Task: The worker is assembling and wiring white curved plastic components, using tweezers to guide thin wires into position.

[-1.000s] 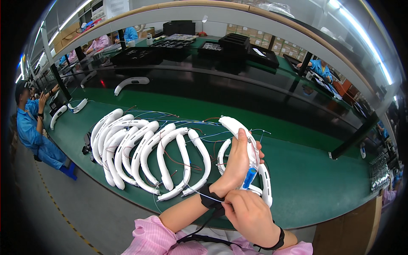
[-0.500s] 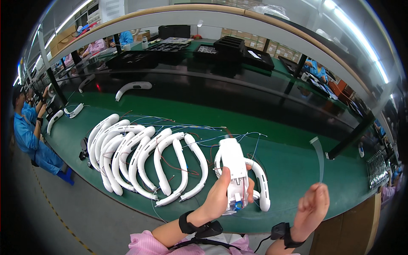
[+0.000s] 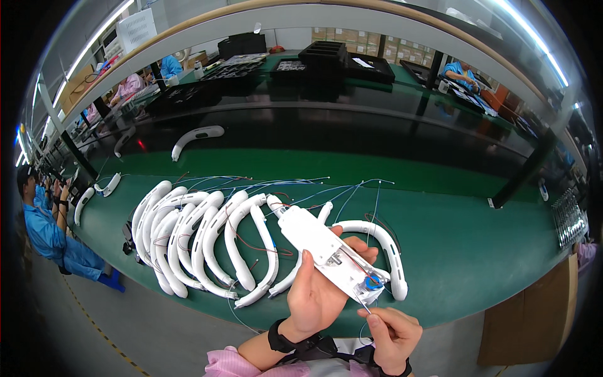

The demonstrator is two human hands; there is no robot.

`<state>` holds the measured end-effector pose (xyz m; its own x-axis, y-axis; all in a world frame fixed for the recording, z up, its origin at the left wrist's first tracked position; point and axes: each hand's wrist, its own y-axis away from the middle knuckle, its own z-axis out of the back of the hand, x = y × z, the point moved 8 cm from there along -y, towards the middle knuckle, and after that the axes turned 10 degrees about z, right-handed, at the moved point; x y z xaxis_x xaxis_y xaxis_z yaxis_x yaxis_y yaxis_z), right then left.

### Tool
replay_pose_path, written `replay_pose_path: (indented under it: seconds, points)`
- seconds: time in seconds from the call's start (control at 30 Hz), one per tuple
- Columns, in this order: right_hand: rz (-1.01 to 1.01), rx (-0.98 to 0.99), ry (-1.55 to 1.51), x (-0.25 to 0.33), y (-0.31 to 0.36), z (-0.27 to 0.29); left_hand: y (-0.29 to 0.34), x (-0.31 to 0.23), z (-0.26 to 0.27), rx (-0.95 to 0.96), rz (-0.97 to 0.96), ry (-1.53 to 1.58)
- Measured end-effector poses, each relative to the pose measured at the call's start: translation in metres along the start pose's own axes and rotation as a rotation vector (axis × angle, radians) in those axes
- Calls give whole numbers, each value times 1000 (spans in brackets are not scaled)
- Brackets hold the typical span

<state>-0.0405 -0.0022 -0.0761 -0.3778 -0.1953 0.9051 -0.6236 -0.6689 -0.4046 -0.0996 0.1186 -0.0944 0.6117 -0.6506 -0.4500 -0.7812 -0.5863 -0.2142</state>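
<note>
My left hand is closed around a long white plastic housing, which lies tilted across the palm with its lower end toward my right hand. Inside the housing's open lower part sit a round blue part and a red wire. At that end, my right hand pinches a thin pale wire between thumb and forefinger; its tip is hard to make out. Just beyond my left hand, a curved white neckband-shaped piece rests on the green table.
Several similar curved white pieces lie in an overlapping row to the left, with blue and red wires trailing. Another curved piece lies farther back. A metal rack stands at right. A co-worker in blue is at far left.
My right hand has come down and left to the housing's lower end, bringing the thin wire that was raised at right. The housing has tilted, its top swinging left.
</note>
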Motion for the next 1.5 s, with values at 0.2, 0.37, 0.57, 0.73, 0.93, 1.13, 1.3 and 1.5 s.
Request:
replay_pose_path:
  seconds: [0.2, 0.37, 0.57, 0.73, 0.93, 1.13, 1.3, 1.5]
  points:
    - [-40, 36, -42, -5, -1, 1, 1, 3, -7, 10, -23, -81]
    - [-179, 227, -240, -23, -4, -2, 5, 13, -8, 56, -51, -360]
    - [-169, 176, -61, -7, -16, 3, 13, 21, -17, 277, -40, -646]
    - [-135, 47, -70, 3, -9, 12, 12, 20, -21, 241, -50, -580]
    - [43, 92, -103, 13, -14, -2, 15, 25, -21, 293, -73, -640]
    - [24, 82, 58, 20, -13, 14, 15, 22, -24, 255, -81, -636]
    - [278, 162, 192, 34, -17, 9, 18, 23, -31, 258, -54, -711]
    - [414, 212, 340, 65, -74, 22, 39, 33, -28, 340, 439, -698]
